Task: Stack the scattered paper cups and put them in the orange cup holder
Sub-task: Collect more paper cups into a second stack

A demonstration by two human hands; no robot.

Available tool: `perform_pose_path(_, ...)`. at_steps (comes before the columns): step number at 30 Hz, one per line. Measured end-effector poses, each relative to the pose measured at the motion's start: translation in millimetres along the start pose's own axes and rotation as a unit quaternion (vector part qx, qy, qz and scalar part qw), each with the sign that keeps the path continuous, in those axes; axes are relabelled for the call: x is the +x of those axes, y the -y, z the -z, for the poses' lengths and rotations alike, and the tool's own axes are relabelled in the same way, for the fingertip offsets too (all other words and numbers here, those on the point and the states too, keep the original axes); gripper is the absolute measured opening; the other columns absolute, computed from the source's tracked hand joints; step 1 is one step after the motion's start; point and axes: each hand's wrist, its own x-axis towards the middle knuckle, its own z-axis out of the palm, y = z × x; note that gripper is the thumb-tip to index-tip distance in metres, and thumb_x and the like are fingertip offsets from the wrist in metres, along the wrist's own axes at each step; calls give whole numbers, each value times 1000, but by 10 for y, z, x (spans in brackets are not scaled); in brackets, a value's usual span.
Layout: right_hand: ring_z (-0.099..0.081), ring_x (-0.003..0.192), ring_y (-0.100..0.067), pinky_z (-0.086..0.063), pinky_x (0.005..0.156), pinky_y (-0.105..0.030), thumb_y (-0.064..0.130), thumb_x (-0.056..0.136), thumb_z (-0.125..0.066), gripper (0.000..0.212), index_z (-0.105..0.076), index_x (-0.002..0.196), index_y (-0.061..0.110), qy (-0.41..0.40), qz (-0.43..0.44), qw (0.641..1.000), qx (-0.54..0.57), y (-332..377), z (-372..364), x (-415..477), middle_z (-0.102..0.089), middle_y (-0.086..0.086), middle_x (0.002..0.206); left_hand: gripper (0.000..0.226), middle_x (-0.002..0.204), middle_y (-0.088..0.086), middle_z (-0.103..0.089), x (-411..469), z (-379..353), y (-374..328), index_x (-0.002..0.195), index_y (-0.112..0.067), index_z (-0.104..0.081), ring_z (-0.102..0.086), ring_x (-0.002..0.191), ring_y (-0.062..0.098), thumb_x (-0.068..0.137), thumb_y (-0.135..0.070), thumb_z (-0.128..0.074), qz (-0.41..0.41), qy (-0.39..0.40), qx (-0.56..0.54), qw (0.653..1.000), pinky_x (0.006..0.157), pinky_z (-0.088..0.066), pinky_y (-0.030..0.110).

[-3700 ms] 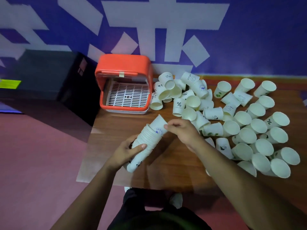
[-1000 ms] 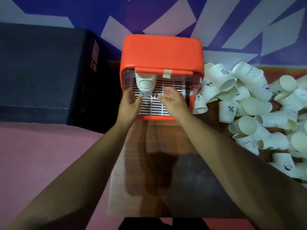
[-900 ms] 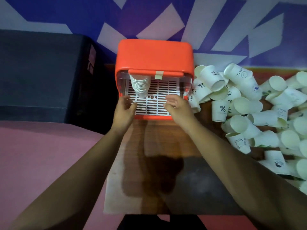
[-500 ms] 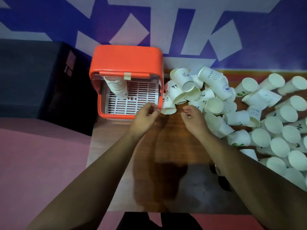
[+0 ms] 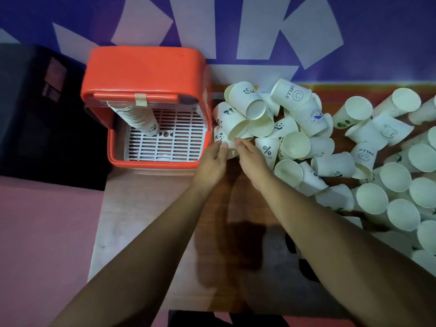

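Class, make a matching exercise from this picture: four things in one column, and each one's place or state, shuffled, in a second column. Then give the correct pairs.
1. stack of cups
2. HELLO cup
3. % cup
4. piece of tape

A. on the holder's front lip
B. by the right hand
C. leaning inside the orange holder
D. atop the pile, near the wall

Pairs: 1-C, 2-D, 3-B, 4-A

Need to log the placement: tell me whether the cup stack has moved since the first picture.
Yes. The cup stack left the hands over the table and now leans inside the orange cup holder, at the left of its white grid; both hands are off it.
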Motion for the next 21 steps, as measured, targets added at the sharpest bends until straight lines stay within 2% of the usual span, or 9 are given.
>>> perform_pose_path(2, -62, 106, -10, -48, 100, -36, 40, 98, -48, 27, -69, 112, 31, -3, -23, 998, 52, -58, 66, -33, -70, 8, 112, 39, 120, 8, -68, -40, 1, 7, 118, -9, -70, -60, 115, 19, 110, -33, -40, -5, -11, -11, 1000, 105, -43, 31)
perform_pose_path(4, -65, 108, -14, -50, 100, -38, 43, 94, -51, 22, -70, 101, 33, -3, -54, 993, 105, -94, 149, -106, -71, 5, 112, 37, 124, 6, -64, -120, 21, 41, 118, -8, -71, -59, 113, 11, 110, -32, -44, 19, -15, -35, 999, 106, -42, 21)
perform_pose_path(6, -64, 112, -21, -51, 100, -42, 40, 98, -49, 26, -69, 109, 26, 6, -88, 984, 157, -117, 231, -196, -68, -5, 120, 36, 126, 4, -60, -213, 59, 118, 121, -11, -71, -58, 111, 3, 107, -36, -49, 49, 14, -75, 996, 105, -42, 14)
perform_pose_path(8, -66, 110, -27, -54, 96, -46, 42, 102, -45, 38, -66, 120, 16, 15, -101, 980, 171, -111, 309, -307, -67, -10, 122, 43, 132, 2, -56, -296, 116, 214, 130, -25, -69, -56, 122, 4, 100, -51, -56, 42, 58, -88, 994, 114, -43, 29)
perform_pose_path(11, -67, 106, -30, -55, 93, -48, 49, 103, -39, 50, -64, 125, 11, 44, -112, 977, 173, -112, 391, -453, -69, -11, 118, 60, 141, 1, -45, -415, 194, 271, 147, -28, -53, -48, 119, -14, 91, -36, -75, -5, 117, -48, 992, 103, -41, 10)
perform_pose_path(14, -67, 107, -33, -54, 94, -50, 53, 102, -36, 55, -61, 127, 10, 67, -149, 968, 188, -125, 428, -522, -68, -12, 119, 90, 153, -6, -37, -429, 200, 367, 154, -27, -38, -35, 141, 0, 79, -27, -87, -88, 143, 42, 985, 113, -42, 28)
perform_pose_path(16, -66, 108, -36, -54, 94, -49, 54, 102, -37, 56, -58, 127, 8, 82, -173, 959, 207, -135, 446, -547, -66, -15, 120, 85, 149, -7, -46, -398, 169, 438, 150, -25, -44, -41, 139, 11, 76, -27, -87, -109, 104, 54, 987, 112, -44, 42)
perform_pose_path(19, -68, 104, -34, -57, 88, -44, 51, 103, -38, 51, -58, 123, 8, 88, -171, 961, 201, -159, 482, -556, -67, -16, 117, 71, 133, -9, -59, -419, 157, 435, 138, -26, -55, -53, 118, 8, 76, -24, -90, -59, 52, 10, 997, 93, -46, 25)
perform_pose_path(21, -70, 99, -29, -58, 83, -39, 45, 103, -43, 48, -60, 124, 6, 61, -141, 979, 131, -161, 494, -535, -69, -15, 114, 69, 131, -11, -60, -490, 176, 446, 135, -27, -57, -55, 115, 7, 75, -21, -90, -61, 46, -9, 997, 87, -42, 15)
